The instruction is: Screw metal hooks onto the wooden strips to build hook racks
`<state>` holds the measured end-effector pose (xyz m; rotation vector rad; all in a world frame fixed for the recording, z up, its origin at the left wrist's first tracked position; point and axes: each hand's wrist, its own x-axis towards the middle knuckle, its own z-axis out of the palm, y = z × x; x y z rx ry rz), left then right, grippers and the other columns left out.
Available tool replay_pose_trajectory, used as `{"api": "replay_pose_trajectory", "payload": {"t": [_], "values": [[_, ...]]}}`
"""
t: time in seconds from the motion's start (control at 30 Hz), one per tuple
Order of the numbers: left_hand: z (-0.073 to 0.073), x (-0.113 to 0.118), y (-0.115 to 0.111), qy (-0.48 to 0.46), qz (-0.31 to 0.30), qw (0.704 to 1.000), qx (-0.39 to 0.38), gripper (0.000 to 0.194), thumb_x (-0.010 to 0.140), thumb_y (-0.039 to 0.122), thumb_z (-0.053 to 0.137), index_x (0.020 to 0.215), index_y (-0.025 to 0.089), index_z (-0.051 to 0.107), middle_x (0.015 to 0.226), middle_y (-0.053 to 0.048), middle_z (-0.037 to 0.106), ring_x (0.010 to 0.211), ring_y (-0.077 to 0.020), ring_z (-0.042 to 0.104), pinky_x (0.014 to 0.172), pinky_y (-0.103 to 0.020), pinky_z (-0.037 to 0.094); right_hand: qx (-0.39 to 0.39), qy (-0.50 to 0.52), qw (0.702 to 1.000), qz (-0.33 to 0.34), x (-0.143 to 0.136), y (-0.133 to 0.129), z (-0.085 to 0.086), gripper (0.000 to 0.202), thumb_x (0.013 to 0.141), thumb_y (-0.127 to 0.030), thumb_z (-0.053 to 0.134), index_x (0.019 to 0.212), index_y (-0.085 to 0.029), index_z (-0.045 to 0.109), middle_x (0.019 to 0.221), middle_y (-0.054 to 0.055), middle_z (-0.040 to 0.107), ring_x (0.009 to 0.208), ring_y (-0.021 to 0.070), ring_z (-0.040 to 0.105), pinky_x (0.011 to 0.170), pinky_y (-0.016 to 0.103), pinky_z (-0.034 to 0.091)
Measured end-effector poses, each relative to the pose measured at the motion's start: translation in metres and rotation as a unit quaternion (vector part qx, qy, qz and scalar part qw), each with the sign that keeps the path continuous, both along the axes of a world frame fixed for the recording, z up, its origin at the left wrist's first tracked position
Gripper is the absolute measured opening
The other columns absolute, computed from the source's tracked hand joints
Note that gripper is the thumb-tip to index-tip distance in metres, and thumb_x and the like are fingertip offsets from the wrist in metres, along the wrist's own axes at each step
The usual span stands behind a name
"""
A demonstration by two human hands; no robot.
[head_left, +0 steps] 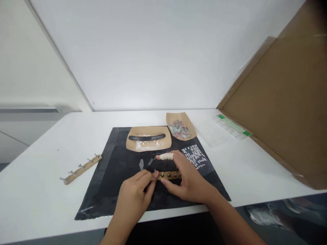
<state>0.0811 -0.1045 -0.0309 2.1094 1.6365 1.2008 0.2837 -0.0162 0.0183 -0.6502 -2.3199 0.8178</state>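
A small wooden strip with round metal fittings [169, 175] lies on the black mat [109, 190]. My left hand [138, 190] is closed at the strip's left end, thumb and fingertips pinched together; what they hold is too small to make out. My right hand [187, 178] arches over the strip's right part, thumb and index finger spread apart, a pale cover on the index finger. The thumb is at the strip's near edge. Clear nail-shaped pieces [141, 164] lie just beyond my left hand.
A cardboard tray [131, 144] holds a dark curved file and white bits. Another tray [187, 119] holds a bag of colored pieces. White labels [194, 154] lie on the mat. A wooden strip with metal clips [81, 169] is left; a clear box [232, 127] and cardboard [278, 112] are right.
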Motion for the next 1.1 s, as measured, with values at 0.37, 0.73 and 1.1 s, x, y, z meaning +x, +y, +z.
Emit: {"api": "replay_pose_trajectory", "payload": {"t": [0.37, 0.73, 1.1], "values": [[0.002, 0.003, -0.001, 0.005, 0.018, 1.000, -0.018, 0.029, 0.107, 0.024, 0.054, 0.082, 0.020, 0.069, 0.073, -0.002, 0.064, 0.062, -0.0129, 0.061, 0.065, -0.022, 0.052, -0.022, -0.015, 1.000, -0.001, 0.017, -0.003, 0.007, 0.080, 0.080, -0.013, 0.064, 0.155, -0.027, 0.041, 0.131, 0.012, 0.058, 0.106, 0.0293, 0.059, 0.093, 0.043, 0.056], [0.003, 0.004, 0.000, 0.003, 0.020, 1.000, -0.004, 0.029, 0.107, 0.026, 0.055, 0.084, 0.021, 0.073, 0.072, -0.003, 0.066, 0.062, -0.0131, 0.062, 0.066, -0.022, 0.054, -0.013, -0.007, 1.000, 0.001, 0.020, -0.002, 0.004, 0.073, 0.085, -0.021, 0.065, 0.154, -0.024, 0.041, 0.124, 0.012, 0.057, 0.111, 0.0309, 0.056, 0.090, 0.043, 0.054], [-0.003, 0.000, -0.001, -0.037, -0.008, 0.999, 0.000, 0.015, 0.105, 0.019, 0.059, 0.109, 0.023, 0.073, 0.092, -0.001, 0.072, 0.072, -0.0125, 0.066, 0.073, -0.024, 0.053, -0.012, -0.005, 1.000, 0.014, 0.012, -0.003, -0.003, 0.070, 0.081, -0.011, 0.068, 0.147, -0.024, 0.049, 0.130, 0.011, 0.058, 0.120, 0.0305, 0.057, 0.105, 0.047, 0.051]]}}
